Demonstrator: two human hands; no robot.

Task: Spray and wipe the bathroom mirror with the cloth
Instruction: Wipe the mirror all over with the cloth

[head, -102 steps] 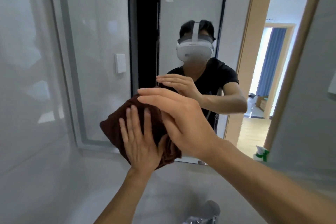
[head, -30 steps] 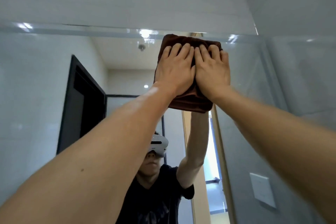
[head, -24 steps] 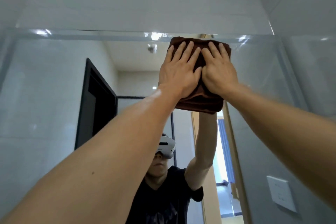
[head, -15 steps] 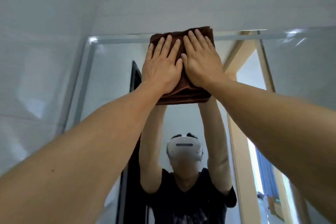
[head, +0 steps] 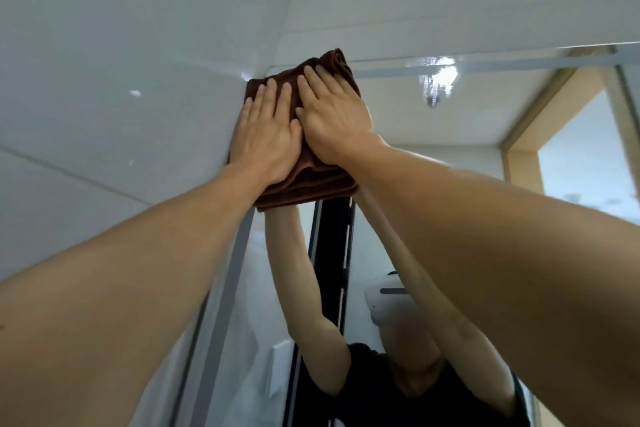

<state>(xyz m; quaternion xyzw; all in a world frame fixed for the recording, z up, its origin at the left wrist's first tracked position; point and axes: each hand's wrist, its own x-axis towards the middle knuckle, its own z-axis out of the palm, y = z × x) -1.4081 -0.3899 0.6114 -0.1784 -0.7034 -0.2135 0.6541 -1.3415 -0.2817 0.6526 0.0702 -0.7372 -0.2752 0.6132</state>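
Two bare forearms reach up and away. The left hand (head: 268, 135) and right hand (head: 334, 114) lie side by side — fingers spread, palms flat — on the folded brown cloth (head: 308, 180), pressing it against the mirror (head: 450, 107) at its upper left corner, beside the tiled wall (head: 138, 62).

Mirror (head: 450, 121) carries folded brown cloth (head: 304, 180) at top-left corner.

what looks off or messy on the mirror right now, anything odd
One thing stands out: a wet, streaky smear on the mirror near its top edge, right of the brown cloth. It looks unwiped. Both the left hand and the right hand press the cloth flat into the top left corner.
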